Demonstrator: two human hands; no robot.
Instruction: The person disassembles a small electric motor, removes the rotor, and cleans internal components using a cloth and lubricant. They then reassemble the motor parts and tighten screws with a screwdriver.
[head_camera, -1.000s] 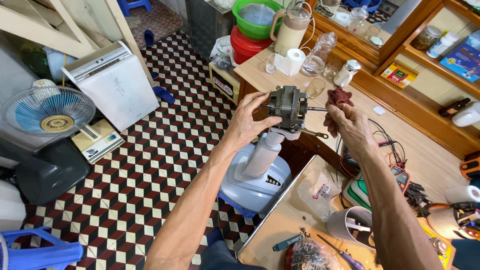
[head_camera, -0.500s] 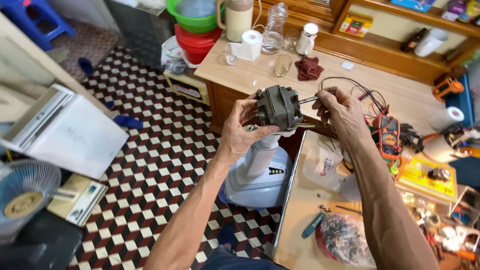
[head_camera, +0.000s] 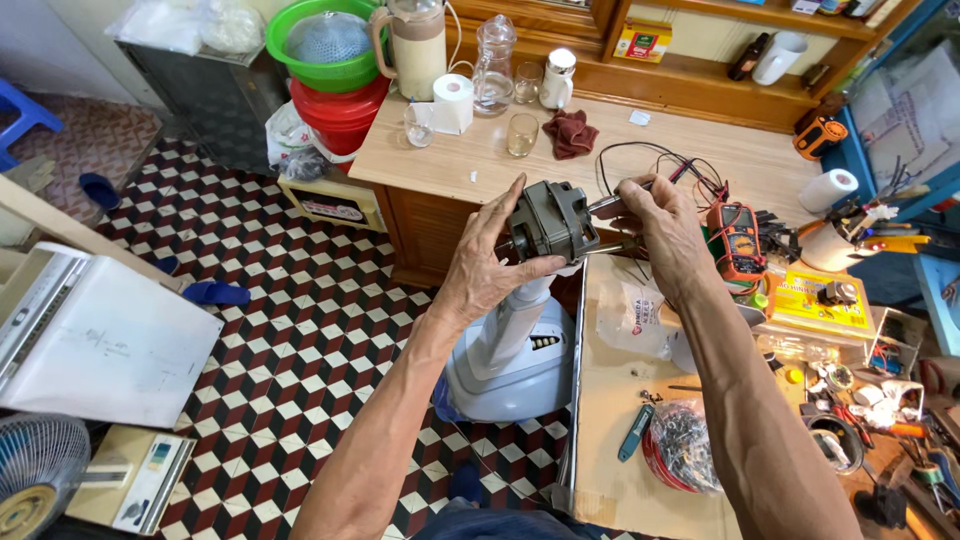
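A grey fan motor (head_camera: 553, 221) sits atop a pale blue fan stand (head_camera: 508, 350) in the middle of the head view. My left hand (head_camera: 492, 258) grips the motor's left side, fingers spread over its top. My right hand (head_camera: 662, 232) is at the motor's right side, fingers pinched on the metal shaft (head_camera: 606, 206) and the wires there. Black and red test leads (head_camera: 655, 160) loop over the wooden table just behind my right hand.
An orange multimeter (head_camera: 738, 240) lies right of my hand. The wooden table (head_camera: 700, 160) carries a jug, glasses, a paper roll and a red cloth (head_camera: 571, 133). A low workbench (head_camera: 612, 420) holds tools, a screwdriver and a bag of wires. Checkered floor at left with a white box (head_camera: 100, 340).
The view has swung left and closer, so motor and hands now sit at the centre. Both hands keep their hold on the motor and shaft.
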